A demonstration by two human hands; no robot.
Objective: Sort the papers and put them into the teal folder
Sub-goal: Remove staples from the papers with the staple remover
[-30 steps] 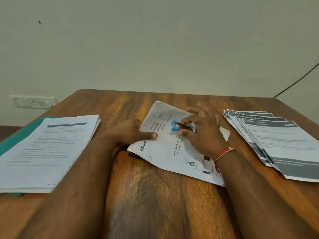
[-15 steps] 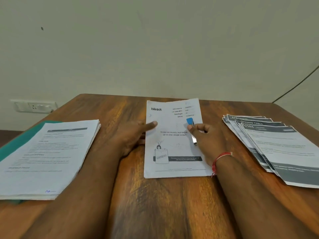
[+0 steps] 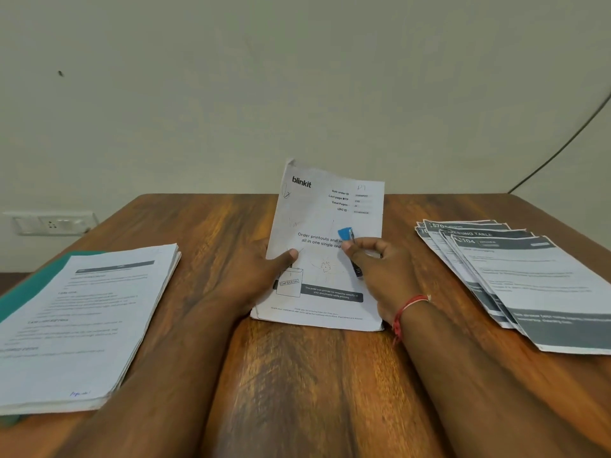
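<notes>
Okay, both forearms reach forward. My left hand [image 3: 261, 276] pinches the blinkit sheet [image 3: 327, 209] at its left edge, thumb in front, and the sheet's top is tilted up off the surface [image 3: 297, 391]. My right hand [image 3: 383, 276] is at the sheet's right side, fingers curled round a blue-capped pen [image 3: 345, 233]. Readable: "blinkit", "Sub-order ID", "UPC ID", "CONFIDENTIAL". Left of the sheet, a paper stack [image 3: 89, 319] lies on the teal folder [image 3: 29, 289]; right of it, fanned papers [image 3: 529, 279]. Strips of wood separate the sheet from both piles.
</notes>
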